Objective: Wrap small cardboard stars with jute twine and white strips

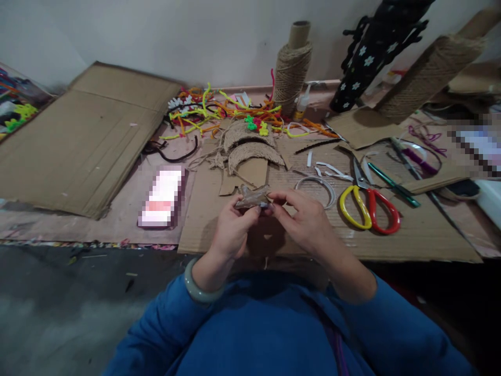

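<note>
Between my hands is a small brown piece of cardboard [253, 196] with pointed, irregular edges and a slightly shiny face. My left hand [231, 225] pinches its left and lower side, thumb in front. On the right end, the fingertips of my right hand [299, 215] are closed at its edge. Just beyond lie twine-wrapped crescent shapes [256, 151] on bare cardboard, and a small twine-covered star [216, 159] is at their left. Green, red and yellow pipe-cleaner flowers [256, 124] rest on the farther crescent.
Scissors [362, 190] with yellow and red handles lie right of my hands, near a roll of tape [316, 189] and a green pen [393, 184]. A phone [162, 197] is at left, by a large cardboard sheet [84, 141]. Twine spools [293, 73] and pipe cleaners [203, 117] line the back.
</note>
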`<state>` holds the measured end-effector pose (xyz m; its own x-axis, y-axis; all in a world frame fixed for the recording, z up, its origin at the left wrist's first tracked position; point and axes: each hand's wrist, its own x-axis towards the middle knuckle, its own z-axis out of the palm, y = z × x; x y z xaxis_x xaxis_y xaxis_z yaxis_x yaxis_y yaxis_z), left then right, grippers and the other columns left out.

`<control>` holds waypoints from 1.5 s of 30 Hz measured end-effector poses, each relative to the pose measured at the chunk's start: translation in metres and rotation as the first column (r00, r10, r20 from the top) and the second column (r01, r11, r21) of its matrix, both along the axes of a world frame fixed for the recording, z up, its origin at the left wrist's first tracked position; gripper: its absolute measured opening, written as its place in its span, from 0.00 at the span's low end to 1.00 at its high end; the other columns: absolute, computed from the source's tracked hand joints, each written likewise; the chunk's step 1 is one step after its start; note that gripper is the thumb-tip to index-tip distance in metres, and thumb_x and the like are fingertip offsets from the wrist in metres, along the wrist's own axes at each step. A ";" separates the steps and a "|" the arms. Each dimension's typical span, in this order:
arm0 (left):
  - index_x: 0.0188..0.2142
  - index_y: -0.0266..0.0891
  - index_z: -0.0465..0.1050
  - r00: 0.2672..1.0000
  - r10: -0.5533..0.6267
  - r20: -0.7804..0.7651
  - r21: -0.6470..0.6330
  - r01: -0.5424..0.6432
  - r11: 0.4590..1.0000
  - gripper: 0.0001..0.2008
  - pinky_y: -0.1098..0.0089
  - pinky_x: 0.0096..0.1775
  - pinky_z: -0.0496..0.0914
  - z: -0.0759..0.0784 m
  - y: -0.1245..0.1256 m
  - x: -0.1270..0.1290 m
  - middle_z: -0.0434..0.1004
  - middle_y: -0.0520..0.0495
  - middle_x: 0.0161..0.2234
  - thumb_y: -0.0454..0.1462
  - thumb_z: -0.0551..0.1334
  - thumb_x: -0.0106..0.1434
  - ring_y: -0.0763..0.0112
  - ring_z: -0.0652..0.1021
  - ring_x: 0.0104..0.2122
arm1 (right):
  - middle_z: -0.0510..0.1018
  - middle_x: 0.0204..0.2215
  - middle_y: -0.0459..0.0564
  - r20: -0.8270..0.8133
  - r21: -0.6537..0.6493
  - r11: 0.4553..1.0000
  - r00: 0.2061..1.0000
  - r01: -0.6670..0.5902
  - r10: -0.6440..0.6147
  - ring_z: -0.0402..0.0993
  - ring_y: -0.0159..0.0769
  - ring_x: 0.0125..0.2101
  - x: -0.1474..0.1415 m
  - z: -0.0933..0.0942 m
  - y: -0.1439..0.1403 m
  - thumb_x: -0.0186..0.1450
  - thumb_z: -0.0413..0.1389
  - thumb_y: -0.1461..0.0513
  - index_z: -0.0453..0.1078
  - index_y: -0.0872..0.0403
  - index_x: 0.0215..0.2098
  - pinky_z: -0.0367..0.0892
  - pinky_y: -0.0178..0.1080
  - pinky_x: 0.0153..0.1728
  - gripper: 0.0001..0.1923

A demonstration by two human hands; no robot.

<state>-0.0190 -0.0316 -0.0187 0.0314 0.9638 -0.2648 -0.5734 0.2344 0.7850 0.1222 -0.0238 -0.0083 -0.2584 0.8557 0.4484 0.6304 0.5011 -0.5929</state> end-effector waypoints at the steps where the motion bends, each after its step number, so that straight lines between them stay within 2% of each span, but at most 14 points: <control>1: 0.29 0.35 0.74 1.000 0.005 0.001 -0.002 -0.005 1.000 0.14 0.75 0.31 0.71 0.000 0.000 0.000 0.80 0.51 0.26 0.33 0.73 0.41 0.75 0.78 0.25 | 0.79 0.29 0.50 -0.001 0.003 1.000 1.000 -0.002 0.002 0.74 0.37 0.31 0.000 0.001 0.000 0.61 0.52 0.67 0.72 0.54 0.36 0.67 0.38 0.33 0.08; 8: 0.29 0.36 0.74 0.998 0.062 -0.033 0.040 -0.061 0.997 0.13 0.75 0.34 0.70 -0.003 -0.001 0.002 0.80 0.52 0.27 0.34 0.72 0.43 0.75 0.78 0.29 | 0.79 0.28 0.53 0.070 0.026 0.997 0.995 0.067 -0.068 0.74 0.41 0.30 -0.006 0.000 -0.004 0.61 0.54 0.63 0.73 0.57 0.36 0.66 0.40 0.32 0.07; 16: 0.29 0.37 0.74 0.990 0.092 -0.106 0.071 -0.085 0.994 0.12 0.72 0.36 0.70 -0.006 -0.002 0.003 0.80 0.52 0.28 0.34 0.72 0.44 0.74 0.78 0.29 | 0.79 0.28 0.51 0.095 0.000 0.997 0.992 0.081 -0.081 0.74 0.40 0.30 -0.008 -0.002 -0.001 0.61 0.54 0.62 0.72 0.54 0.33 0.66 0.40 0.32 0.06; 24: 0.29 0.37 0.74 0.993 0.093 -0.072 0.042 -0.090 0.995 0.13 0.73 0.36 0.71 -0.005 -0.002 0.002 0.80 0.51 0.29 0.34 0.73 0.43 0.75 0.78 0.29 | 0.80 0.29 0.52 0.087 0.007 0.996 0.992 0.091 -0.091 0.75 0.40 0.30 -0.007 -0.001 -0.003 0.62 0.53 0.63 0.73 0.55 0.34 0.66 0.40 0.33 0.07; 33: 0.29 0.39 0.76 0.998 0.045 -0.049 0.106 -0.040 0.994 0.11 0.71 0.38 0.71 -0.007 -0.005 0.001 0.81 0.52 0.30 0.36 0.72 0.44 0.73 0.78 0.31 | 0.79 0.30 0.51 0.016 -0.070 0.995 0.997 0.076 -0.076 0.74 0.39 0.32 -0.008 0.001 -0.003 0.61 0.53 0.63 0.72 0.55 0.33 0.66 0.39 0.34 0.06; 38: 0.31 0.40 0.79 0.998 -0.006 -0.068 0.175 0.018 0.984 0.08 0.70 0.39 0.71 -0.009 -0.006 -0.002 0.81 0.50 0.30 0.40 0.70 0.51 0.70 0.78 0.32 | 0.77 0.28 0.50 -0.027 -0.070 0.997 0.999 0.039 -0.041 0.72 0.37 0.31 -0.002 0.007 -0.001 0.60 0.53 0.65 0.72 0.55 0.33 0.66 0.39 0.33 0.06; 45: 0.25 0.38 0.76 0.976 -0.093 -0.194 0.134 0.121 0.984 0.08 0.74 0.30 0.68 -0.013 -0.007 -0.005 0.76 0.51 0.24 0.40 0.69 0.50 0.74 0.74 0.26 | 0.77 0.32 0.49 -0.022 -0.043 0.998 0.999 -0.042 0.041 0.73 0.36 0.35 0.009 0.016 -0.001 0.61 0.54 0.68 0.74 0.54 0.38 0.68 0.38 0.37 0.09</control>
